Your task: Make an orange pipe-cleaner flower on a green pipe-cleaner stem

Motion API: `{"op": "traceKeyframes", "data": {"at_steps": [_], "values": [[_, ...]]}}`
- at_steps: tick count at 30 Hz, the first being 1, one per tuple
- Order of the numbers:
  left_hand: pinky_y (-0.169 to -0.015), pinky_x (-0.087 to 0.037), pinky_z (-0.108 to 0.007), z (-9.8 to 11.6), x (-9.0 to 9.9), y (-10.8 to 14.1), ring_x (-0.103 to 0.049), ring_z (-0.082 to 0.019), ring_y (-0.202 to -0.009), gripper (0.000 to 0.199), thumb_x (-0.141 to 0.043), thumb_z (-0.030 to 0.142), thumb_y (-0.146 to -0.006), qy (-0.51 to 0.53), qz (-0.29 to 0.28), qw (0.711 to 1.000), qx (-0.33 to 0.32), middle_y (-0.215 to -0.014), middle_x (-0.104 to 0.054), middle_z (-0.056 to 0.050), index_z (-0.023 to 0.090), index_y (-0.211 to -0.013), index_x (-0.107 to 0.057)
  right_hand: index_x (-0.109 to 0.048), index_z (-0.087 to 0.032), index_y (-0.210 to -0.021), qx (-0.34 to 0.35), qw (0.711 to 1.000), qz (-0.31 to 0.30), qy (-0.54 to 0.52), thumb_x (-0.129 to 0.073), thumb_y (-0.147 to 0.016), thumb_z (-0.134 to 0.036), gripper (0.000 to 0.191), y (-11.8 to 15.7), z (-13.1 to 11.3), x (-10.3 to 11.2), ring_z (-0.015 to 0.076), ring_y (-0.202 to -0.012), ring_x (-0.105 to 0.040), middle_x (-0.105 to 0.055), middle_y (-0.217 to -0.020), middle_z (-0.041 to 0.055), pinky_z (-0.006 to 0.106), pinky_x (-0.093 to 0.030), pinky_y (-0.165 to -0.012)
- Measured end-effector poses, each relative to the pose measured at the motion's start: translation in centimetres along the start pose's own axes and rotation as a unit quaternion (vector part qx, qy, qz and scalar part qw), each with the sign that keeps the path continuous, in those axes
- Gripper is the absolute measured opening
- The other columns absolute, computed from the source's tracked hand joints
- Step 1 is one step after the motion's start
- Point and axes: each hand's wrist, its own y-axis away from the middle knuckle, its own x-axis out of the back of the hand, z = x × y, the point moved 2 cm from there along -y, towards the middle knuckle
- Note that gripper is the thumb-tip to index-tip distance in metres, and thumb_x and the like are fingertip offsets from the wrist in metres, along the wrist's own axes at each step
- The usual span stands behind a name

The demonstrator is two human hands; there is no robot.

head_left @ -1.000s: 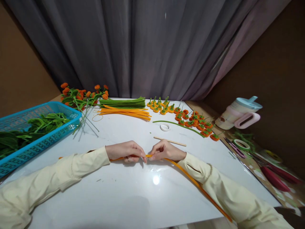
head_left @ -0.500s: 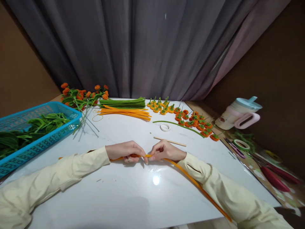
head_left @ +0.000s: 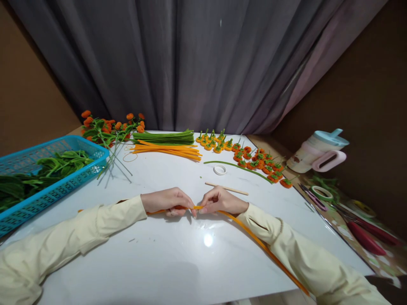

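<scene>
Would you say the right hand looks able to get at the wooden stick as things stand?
Probably yes: the wooden stick lies just beyond the right hand, with nothing seen on top, though that hand pinches the orange strip and might need to release it.

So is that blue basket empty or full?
Partly full: green leaves lie in the blue basket, and its bare inner wall shows above them.

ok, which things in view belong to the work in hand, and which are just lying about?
In work: orange strands, held by left hand and right hand; likely also orange bundle, orange heads.
Seemingly lying about: lidded cup, blue basket, green tape roll, red-handled tool.
</scene>
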Motion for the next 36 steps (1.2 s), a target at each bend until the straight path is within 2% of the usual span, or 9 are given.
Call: {"op": "traceKeyframes", "data": {"at_steps": [14,22,36], "values": [[-0.038,-0.019,-0.021,-0.54,-0.04,-0.14,-0.025,-0.005,-0.035,0.030,-0.055,0.037,-0.083,-0.032,0.004,0.999,-0.004,-0.042,-0.038,0.008,0.008,-0.082,-0.064,-0.069,-0.009,-0.071,-0.010,0.999,-0.002,0.033,-0.077,-0.062,-0.035,0.029,-0.02,-0.64,-0.23,0.0051,-0.043,-0.038,-0.051,-0.046,-0.0041,0.020,-0.027,-0.044],[-0.039,-0.012,-0.022,-0.10,0.22,-0.14,-0.020,-0.005,-0.038,0.030,-0.052,0.031,-0.084,-0.008,-0.023,1.000,-0.003,-0.044,-0.035,0.007,0.006,-0.089,-0.067,-0.069,-0.008,-0.073,-0.005,0.999,-0.022,0.025,-0.076,-0.064,-0.036,0.029,-0.06,-0.27,-0.11,0.0053,-0.044,-0.038,-0.050,-0.047,-0.0040,0.020,-0.026,-0.045],[-0.041,-0.016,-0.023,-0.08,-0.20,0.02,-0.023,-0.005,-0.037,0.033,-0.054,0.037,-0.082,-0.051,0.016,0.998,-0.013,-0.042,-0.036,0.007,0.007,-0.088,-0.067,-0.068,-0.009,-0.072,-0.025,1.000,-0.011,0.011,-0.078,-0.060,-0.038,0.033,-0.01,-0.50,-0.25,0.0051,-0.044,-0.038,-0.051,-0.047,-0.0045,0.020,-0.027,-0.045]]}}
